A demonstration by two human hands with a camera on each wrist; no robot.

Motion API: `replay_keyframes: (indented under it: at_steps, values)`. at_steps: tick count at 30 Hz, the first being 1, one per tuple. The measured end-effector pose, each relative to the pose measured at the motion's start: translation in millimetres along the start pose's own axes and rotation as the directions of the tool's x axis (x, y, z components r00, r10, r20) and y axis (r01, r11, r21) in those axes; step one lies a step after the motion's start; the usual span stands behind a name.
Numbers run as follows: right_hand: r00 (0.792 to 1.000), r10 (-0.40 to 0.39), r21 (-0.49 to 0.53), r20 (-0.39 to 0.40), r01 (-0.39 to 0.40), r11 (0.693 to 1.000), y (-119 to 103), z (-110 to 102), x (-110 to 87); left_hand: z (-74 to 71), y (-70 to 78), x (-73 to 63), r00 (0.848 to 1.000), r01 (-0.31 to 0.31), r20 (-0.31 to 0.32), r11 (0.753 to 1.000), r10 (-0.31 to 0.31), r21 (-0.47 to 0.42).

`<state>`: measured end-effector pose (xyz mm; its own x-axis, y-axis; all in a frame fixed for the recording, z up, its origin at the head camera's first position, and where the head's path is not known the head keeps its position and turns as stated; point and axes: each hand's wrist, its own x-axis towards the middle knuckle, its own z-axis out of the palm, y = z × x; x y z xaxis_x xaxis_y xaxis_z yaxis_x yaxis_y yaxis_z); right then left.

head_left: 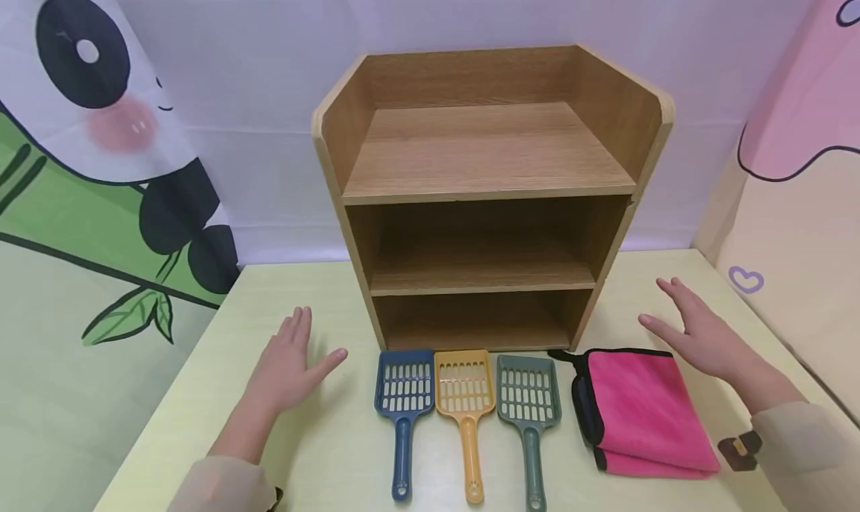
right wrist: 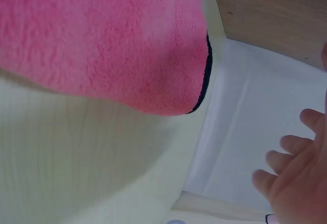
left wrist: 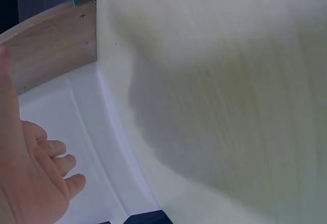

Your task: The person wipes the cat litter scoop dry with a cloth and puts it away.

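My left hand (head_left: 282, 366) hovers over the left side of the table, fingers straight and thumb spread, holding nothing. On the right, my right hand (head_left: 702, 336) is held out past the folded pink cloth (head_left: 652, 407), which has black edging; its fingers are extended and grip nothing. Three slotted litter scoops lie in a row between the hands, handles toward me: a blue scoop (head_left: 403, 392), a yellow scoop (head_left: 466, 392) and a grey-green scoop (head_left: 529, 400). The pink cloth also fills the upper left of the right wrist view.
A wooden shelf unit (head_left: 484, 284) with two lower compartments and an open top stands behind the scoops. The pale table (head_left: 322, 452) meets a white curtain (head_left: 269, 161) at the back. Cartoon-printed cloth (head_left: 54, 303) hangs on the left, with another on the right.
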<state>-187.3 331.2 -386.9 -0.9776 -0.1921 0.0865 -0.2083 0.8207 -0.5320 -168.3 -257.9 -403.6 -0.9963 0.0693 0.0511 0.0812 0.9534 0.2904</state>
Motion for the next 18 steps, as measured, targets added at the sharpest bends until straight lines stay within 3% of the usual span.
replay_keyframes:
  at_steps: [10,18]
  values:
    - [0.991,0.063,-0.022,0.119,-0.060,0.998,1.4,5.0,-9.0,10.1,16.4,-17.0,0.999,0.003,0.045,0.983,0.005,-0.185]
    - [0.966,0.121,0.069,0.226,-0.140,0.988,8.1,10.2,-20.3,10.2,34.0,-23.7,0.992,0.074,0.123,0.920,-0.028,-0.384]
